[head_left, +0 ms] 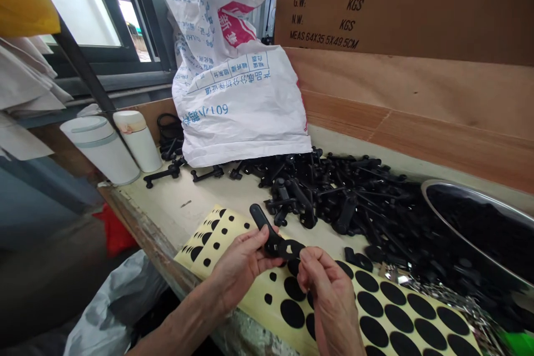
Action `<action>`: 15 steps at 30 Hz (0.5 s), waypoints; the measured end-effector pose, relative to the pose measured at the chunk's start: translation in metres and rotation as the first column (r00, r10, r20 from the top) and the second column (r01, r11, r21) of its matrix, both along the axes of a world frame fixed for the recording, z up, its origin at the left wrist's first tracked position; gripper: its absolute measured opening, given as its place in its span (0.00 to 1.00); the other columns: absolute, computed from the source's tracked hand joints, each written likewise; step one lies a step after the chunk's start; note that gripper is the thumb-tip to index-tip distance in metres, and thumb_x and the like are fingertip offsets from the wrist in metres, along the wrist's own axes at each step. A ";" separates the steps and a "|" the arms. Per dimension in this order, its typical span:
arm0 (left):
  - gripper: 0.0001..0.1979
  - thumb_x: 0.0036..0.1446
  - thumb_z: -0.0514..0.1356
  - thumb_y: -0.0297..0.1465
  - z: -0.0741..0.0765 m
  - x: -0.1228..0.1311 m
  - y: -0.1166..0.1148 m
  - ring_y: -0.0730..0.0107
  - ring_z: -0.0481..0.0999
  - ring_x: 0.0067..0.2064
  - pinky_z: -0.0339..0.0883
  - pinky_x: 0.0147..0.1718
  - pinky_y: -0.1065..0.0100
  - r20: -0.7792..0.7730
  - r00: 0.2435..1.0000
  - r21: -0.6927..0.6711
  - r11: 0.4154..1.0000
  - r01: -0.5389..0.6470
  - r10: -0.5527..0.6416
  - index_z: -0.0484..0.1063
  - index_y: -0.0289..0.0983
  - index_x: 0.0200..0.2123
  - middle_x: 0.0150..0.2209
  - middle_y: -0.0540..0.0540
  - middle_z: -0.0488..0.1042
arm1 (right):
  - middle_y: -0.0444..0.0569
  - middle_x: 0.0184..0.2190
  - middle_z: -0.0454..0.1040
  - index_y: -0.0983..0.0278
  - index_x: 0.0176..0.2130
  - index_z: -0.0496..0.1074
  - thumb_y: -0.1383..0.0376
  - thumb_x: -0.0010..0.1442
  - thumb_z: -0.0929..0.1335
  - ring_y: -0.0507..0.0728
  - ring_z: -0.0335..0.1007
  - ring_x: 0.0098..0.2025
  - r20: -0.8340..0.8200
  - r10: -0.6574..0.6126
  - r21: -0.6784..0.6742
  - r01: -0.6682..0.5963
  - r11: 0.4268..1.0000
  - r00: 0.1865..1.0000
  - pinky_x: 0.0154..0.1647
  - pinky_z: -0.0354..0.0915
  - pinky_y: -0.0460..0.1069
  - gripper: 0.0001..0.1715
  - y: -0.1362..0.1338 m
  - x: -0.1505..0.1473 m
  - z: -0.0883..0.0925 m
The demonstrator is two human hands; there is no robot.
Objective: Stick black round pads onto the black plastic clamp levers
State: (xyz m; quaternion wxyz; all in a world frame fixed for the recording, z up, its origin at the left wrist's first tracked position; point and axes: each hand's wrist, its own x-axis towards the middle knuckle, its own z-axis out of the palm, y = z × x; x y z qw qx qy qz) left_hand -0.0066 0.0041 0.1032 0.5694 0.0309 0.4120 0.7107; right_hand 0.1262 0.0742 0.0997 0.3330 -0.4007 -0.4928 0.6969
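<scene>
Over at the near edge of the wooden workbench (142,228), the left hand (240,270) has a firm, closed grip on a matte black plastic bracket (273,242), its long arm sticking up past the fingers, while the right hand (329,295) comes in with a narrow pinch at the bracket's rounded end! That bracket sits just above a yellow backing sheet of round black stickers (267,317), and both hands are blocking the middle of that sheet. Further up, a big heap of black plastic parts (354,200) sprawls across the bench, running right up to a steel basin (459,194) on the right. Silvery metal pieces (459,300) lie by the sheet's right edge. Behind it all, a slumped white woven sack with blue print (237,94) stands in the way, hiding the bench's far corner beneath a brown cardboard carton (400,5). Two white cylindrical canisters (100,150) stand on the left, and a grey plastic bag (112,306) bulges below the bench edge!
</scene>
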 end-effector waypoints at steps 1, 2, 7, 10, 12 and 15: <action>0.12 0.57 0.64 0.34 -0.002 0.000 0.000 0.65 0.78 0.38 0.72 0.40 0.66 -0.003 1.000 0.016 1.000 -0.001 0.001 0.76 0.30 0.39 0.38 0.38 0.78 | 0.39 0.18 0.59 0.63 0.25 0.68 0.52 0.53 0.71 0.50 0.50 0.23 0.006 0.014 0.008 -0.014 1.000 1.000 0.25 0.52 0.45 0.19 -0.001 -0.001 -0.001; 0.13 0.56 0.64 0.35 -0.003 0.000 0.000 0.65 0.77 0.38 0.72 0.41 0.65 -0.004 1.000 0.031 1.000 0.004 -0.004 0.76 0.30 0.39 0.38 0.38 0.78 | 0.39 0.18 0.59 0.63 0.25 0.68 0.52 0.53 0.71 0.50 0.50 0.23 0.010 0.026 0.013 -0.026 1.000 1.000 0.24 0.52 0.45 0.19 -0.001 -0.002 -0.002; 0.13 0.58 0.62 0.35 -0.008 0.003 0.002 0.67 0.76 0.37 0.71 0.41 0.66 0.019 1.000 0.050 0.999 0.006 -0.006 0.77 0.28 0.38 0.36 0.39 0.77 | 0.39 0.17 0.59 0.64 0.26 0.69 0.50 0.53 0.72 0.50 0.51 0.22 0.024 0.030 -0.005 -0.030 1.000 0.999 0.24 0.51 0.45 0.20 -0.003 -0.004 -0.006; 0.12 0.59 0.62 0.33 -0.007 0.005 0.004 0.67 0.76 0.38 0.71 0.41 0.65 0.029 1.000 0.037 0.999 -0.002 0.001 0.76 0.28 0.38 0.35 0.40 0.77 | 0.38 0.17 0.59 0.64 0.26 0.69 0.50 0.52 0.72 0.49 0.50 0.22 0.031 0.016 -0.025 -0.015 1.000 0.999 0.23 0.50 0.44 0.20 -0.003 -0.005 -0.008; 0.12 0.59 0.61 0.33 -0.007 0.005 0.004 0.67 0.76 0.38 0.71 0.42 0.65 0.030 1.000 0.037 0.999 -0.001 0.000 0.76 0.28 0.38 0.35 0.40 0.77 | 0.38 0.17 0.59 0.64 0.26 0.69 0.50 0.52 0.72 0.48 0.50 0.22 0.053 0.007 -0.016 -0.006 1.000 0.999 0.23 0.51 0.44 0.20 -0.003 -0.006 -0.009; 0.12 0.59 0.61 0.33 -0.007 0.005 0.003 0.67 0.76 0.38 0.71 0.43 0.64 0.030 1.000 0.048 0.999 0.005 -0.006 0.76 0.28 0.38 0.35 0.40 0.76 | 0.38 0.17 0.59 0.64 0.26 0.70 0.50 0.52 0.72 0.48 0.50 0.22 0.093 -0.008 0.018 0.006 1.000 0.996 0.23 0.51 0.44 0.20 -0.002 -0.006 -0.011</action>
